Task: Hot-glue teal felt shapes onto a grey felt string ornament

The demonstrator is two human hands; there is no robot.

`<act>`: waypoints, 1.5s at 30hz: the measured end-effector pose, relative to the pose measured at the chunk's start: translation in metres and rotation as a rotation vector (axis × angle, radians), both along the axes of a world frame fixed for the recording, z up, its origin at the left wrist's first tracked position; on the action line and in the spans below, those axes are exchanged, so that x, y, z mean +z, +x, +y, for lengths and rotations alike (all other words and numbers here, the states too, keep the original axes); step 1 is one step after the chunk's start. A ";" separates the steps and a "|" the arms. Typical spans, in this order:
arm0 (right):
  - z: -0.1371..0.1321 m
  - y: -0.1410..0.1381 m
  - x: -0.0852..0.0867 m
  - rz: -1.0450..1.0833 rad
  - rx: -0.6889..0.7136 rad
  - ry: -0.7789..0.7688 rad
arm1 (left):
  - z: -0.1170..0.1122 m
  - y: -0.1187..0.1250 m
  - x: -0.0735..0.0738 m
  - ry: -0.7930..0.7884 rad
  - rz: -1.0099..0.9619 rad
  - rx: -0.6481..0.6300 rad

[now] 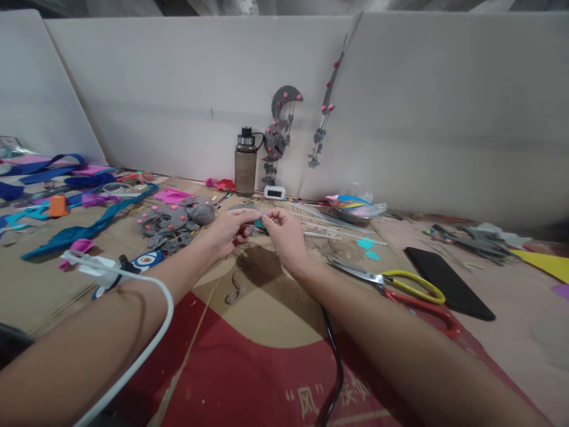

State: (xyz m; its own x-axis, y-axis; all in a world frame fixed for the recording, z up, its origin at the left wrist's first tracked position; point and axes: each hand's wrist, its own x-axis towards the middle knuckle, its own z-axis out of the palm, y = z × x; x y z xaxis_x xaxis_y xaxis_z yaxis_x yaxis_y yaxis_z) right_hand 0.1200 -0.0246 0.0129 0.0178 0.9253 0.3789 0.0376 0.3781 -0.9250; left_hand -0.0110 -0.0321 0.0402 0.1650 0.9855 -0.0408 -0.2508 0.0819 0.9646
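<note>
Clock face centred on hands (pixel 284 234), piece (pixel 258 223) between them, cardboard (pixel 258 323) below. 12 o'clock: digital clock (pixel 274 193), bottle (pixel 246 169) just left, wall (pixel 169 107) behind both. Hanging mobile (pixel 274 142) before wall at 12, second mobile (pixel 328 95) at 1. Between 2 and 3: bowl (pixel 353 213). 3: rods (pixel 349 238), cut-outs (pixel 365 244) beside them. 4: scissors (pixel 380 279), phone (pixel 448 281) just right. 5: cable (pixel 338 356). 7: loose cord (pixel 236 290) on cardboard. 9: yarn ball (pixel 203 212), pile (pixel 166 224) beside it, strips (pixel 82 237) farther out.
</note>
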 end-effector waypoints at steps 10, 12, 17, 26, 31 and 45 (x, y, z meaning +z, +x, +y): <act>0.004 -0.003 -0.010 -0.075 0.025 0.024 | 0.008 -0.005 -0.002 -0.008 0.011 0.149; 0.004 -0.003 -0.010 -0.083 0.041 -0.006 | 0.012 -0.008 -0.005 0.045 0.009 0.223; 0.003 -0.004 -0.008 -0.130 0.084 -0.029 | 0.019 -0.014 -0.009 0.156 0.011 0.369; -0.015 0.006 0.018 -0.100 0.146 -0.049 | 0.024 -0.024 -0.013 0.190 -0.017 0.441; -0.037 0.018 0.057 -0.097 0.254 0.003 | 0.030 -0.027 -0.017 0.165 -0.055 0.454; -0.047 0.026 0.039 -0.755 0.075 0.286 | 0.028 -0.027 -0.014 0.200 -0.206 0.346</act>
